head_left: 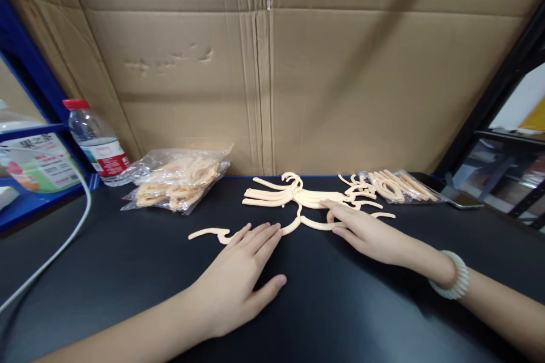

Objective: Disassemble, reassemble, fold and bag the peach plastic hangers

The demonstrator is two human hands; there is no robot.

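Hands: left hand [244, 269] open and palm down, fingers extended, thumb spread wide; right hand [366, 232] partly curled, its grip on anything unclear.
Nearest hanger: cream plastic hanger [313, 225] lying flat, hook away from the wearer; one arm meets the left fingertips, the other runs to the right hand.
Left-hand edge: curved cream plastic piece [206, 233] protruding beside the left hand, partly covered.
Right wrist: pale, ribbed bracelet [457, 275].
Stack: cream hangers [268, 198] overlapping just beyond the nearest hanger, hooks at the far side; the right hand's fingers reach over their near edge.
Right of stack: curved cream ends [360, 190], loosely grouped.
Bags: clear plastic bags of cream pieces [179, 181] to the left; clear bag of cream rings and rods [400, 187] to the right.
Far left: clear bottle with red cap [100, 144]; white cable [70, 238] curving across the tabletop.
Support and backdrop: matte black tabletop [323, 317]; brown cardboard wall [179, 68] behind.
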